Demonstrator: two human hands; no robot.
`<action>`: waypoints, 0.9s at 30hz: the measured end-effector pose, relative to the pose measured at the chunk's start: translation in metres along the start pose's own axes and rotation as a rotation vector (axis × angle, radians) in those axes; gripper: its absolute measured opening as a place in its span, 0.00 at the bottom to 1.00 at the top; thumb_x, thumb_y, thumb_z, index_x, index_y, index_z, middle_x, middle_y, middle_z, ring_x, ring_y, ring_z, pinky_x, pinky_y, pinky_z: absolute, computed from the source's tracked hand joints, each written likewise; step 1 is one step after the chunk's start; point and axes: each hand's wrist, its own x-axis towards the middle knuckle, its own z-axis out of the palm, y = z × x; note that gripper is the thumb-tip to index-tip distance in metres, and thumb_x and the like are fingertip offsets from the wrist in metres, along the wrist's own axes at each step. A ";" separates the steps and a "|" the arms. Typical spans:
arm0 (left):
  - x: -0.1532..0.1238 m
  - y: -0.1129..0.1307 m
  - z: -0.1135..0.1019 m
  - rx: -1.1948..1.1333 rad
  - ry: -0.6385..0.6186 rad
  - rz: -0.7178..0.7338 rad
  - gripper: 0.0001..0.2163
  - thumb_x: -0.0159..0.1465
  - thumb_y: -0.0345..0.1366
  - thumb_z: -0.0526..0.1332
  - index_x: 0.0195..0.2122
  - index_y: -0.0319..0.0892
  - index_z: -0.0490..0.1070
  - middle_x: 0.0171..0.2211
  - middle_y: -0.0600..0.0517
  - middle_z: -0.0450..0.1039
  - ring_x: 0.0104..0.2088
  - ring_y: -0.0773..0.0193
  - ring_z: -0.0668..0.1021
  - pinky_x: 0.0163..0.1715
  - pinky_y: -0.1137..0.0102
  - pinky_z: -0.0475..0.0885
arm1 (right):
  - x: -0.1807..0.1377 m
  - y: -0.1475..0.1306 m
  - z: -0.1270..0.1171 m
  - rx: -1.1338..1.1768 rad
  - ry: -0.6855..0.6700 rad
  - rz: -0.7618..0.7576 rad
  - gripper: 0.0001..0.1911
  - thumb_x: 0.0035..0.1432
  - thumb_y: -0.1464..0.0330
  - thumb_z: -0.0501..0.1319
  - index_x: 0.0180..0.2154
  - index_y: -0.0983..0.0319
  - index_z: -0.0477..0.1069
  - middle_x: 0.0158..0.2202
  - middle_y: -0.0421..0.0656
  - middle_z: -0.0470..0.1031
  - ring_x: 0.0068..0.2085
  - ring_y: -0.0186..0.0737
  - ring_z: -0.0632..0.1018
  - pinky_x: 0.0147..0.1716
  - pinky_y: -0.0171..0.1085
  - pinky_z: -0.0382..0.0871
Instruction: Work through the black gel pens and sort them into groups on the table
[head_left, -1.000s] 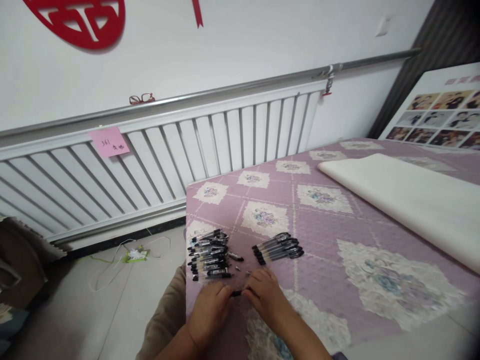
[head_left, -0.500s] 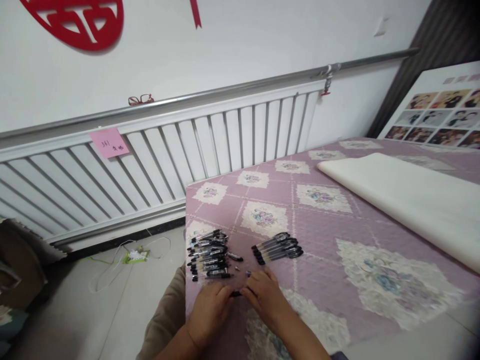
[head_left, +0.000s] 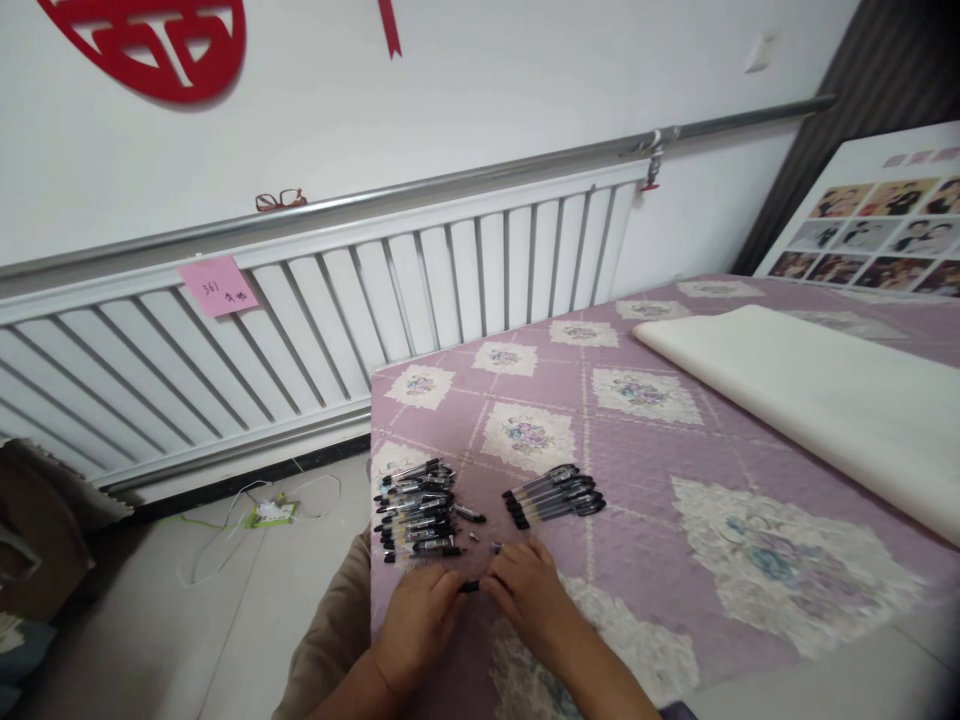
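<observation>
- Sitting just beyond the hands: a messy pile of black pens (head_left: 418, 512) on the left, a tidier bunch of pens (head_left: 556, 495) to the right, and a white roll (head_left: 810, 400) far right on the purple bed cover (head_left: 660, 450).
- Both the left hand (head_left: 415, 625) and the right hand (head_left: 529, 595) have their fingers pinched on one short black pen (head_left: 471, 586) at the bed's near edge, mostly hidden.

The quilted mauve-purple bedspread (head_left: 645, 450) carries pale cream diamond patches with grey-blue floral motifs, crossed by thin light lines. On it lie black-and-clear plastic pens (head_left: 417, 515) in one heap and all-black capped pens (head_left: 555, 494) to their right; farther right rests a plain cream fabric roll (head_left: 817, 400). Behind the bedspread stand a white slatted radiator cover (head_left: 300, 320) with a pink paper note (head_left: 218, 285), and a red paper cutout (head_left: 154, 40) on the white wall.
</observation>
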 end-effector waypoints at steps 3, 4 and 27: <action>0.000 0.000 0.000 -0.002 0.001 -0.006 0.09 0.64 0.30 0.54 0.42 0.45 0.72 0.35 0.50 0.74 0.37 0.58 0.76 0.37 0.65 0.72 | -0.001 0.002 0.000 0.044 0.006 -0.035 0.02 0.57 0.71 0.61 0.32 0.58 0.70 0.36 0.41 0.75 0.42 0.43 0.74 0.48 0.46 0.61; 0.000 0.000 0.000 -0.001 0.001 -0.005 0.09 0.64 0.30 0.53 0.42 0.45 0.72 0.35 0.50 0.74 0.37 0.58 0.76 0.37 0.65 0.72 | -0.002 0.002 -0.001 0.065 0.008 -0.046 0.04 0.56 0.72 0.61 0.35 0.58 0.70 0.37 0.41 0.75 0.43 0.44 0.74 0.47 0.46 0.62; 0.000 -0.001 0.001 -0.057 0.083 -0.042 0.10 0.66 0.33 0.51 0.41 0.44 0.72 0.34 0.49 0.74 0.37 0.59 0.76 0.38 0.66 0.71 | -0.004 0.026 -0.018 0.212 0.127 -0.007 0.03 0.58 0.67 0.58 0.34 0.58 0.69 0.35 0.42 0.74 0.40 0.43 0.73 0.43 0.43 0.65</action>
